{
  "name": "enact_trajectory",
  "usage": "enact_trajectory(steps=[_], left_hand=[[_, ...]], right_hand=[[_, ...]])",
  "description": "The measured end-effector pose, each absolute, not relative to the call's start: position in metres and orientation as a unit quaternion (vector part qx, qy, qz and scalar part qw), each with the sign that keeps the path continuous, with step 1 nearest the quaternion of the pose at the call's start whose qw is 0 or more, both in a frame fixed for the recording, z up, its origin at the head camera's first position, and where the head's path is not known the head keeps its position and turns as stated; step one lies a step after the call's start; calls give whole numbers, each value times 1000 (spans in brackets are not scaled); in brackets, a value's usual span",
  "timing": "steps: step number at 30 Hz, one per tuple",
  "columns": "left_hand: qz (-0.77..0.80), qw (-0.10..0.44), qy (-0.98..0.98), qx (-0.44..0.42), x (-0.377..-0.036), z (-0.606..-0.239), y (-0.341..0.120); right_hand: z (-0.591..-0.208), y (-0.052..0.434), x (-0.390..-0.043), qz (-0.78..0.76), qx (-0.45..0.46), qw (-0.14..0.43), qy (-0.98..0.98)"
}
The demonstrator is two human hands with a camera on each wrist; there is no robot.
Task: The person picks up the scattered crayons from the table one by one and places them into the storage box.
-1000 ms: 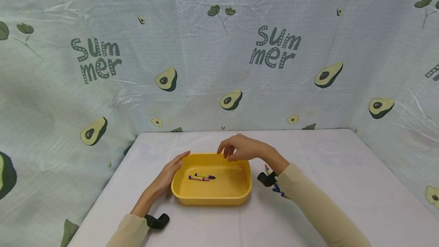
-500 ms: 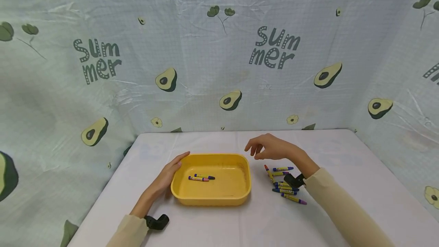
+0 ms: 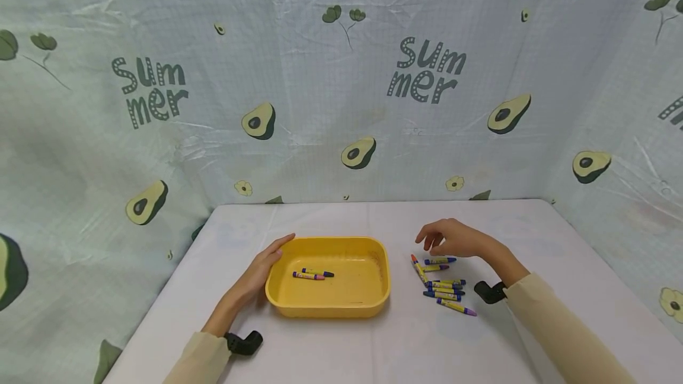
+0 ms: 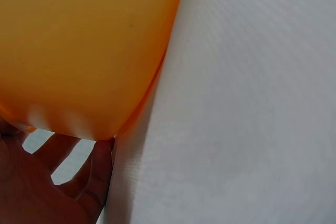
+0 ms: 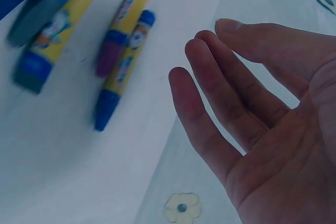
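Note:
A yellow plastic tray (image 3: 336,312) sits on the table with two crayons (image 3: 308,275) lying in its left half. My left hand (image 3: 261,269) rests against the tray's left side, fingertips touching the outer wall in the left wrist view. To the tray's right lies a loose group of several crayons (image 3: 445,293), yellow-wrapped with coloured tips. My right hand (image 3: 453,238) hovers at the far end of this group, thumb and fingers apart and loosely bent, holding nothing. The right wrist view shows the fingertips beside a blue-tipped crayon (image 5: 126,66).
A white cloth covers the table (image 3: 331,351). Behind it hangs a pale curtain (image 3: 309,76) printed with avocados and lettering, which also runs along both sides. Each wrist wears a black camera mount (image 3: 244,344).
My right hand has moved from above the tray's back right corner rightward to the crayon group, then lower, uncovering the crayons. The left hand and the tray stay put.

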State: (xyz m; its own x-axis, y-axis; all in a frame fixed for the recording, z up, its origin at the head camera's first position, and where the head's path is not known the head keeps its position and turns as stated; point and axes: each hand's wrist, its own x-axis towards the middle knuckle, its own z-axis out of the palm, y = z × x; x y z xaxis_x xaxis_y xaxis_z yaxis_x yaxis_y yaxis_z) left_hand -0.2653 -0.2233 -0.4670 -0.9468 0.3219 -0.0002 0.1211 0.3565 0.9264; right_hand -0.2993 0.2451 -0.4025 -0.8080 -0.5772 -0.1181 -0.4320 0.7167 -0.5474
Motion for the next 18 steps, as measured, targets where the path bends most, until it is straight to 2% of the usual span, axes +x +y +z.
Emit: enact_trajectory(steps=[18], left_hand=[[555,88,817,133,-265,-469,-224]], right_hand=[[-427,270,-295,-272,-263,145,914]])
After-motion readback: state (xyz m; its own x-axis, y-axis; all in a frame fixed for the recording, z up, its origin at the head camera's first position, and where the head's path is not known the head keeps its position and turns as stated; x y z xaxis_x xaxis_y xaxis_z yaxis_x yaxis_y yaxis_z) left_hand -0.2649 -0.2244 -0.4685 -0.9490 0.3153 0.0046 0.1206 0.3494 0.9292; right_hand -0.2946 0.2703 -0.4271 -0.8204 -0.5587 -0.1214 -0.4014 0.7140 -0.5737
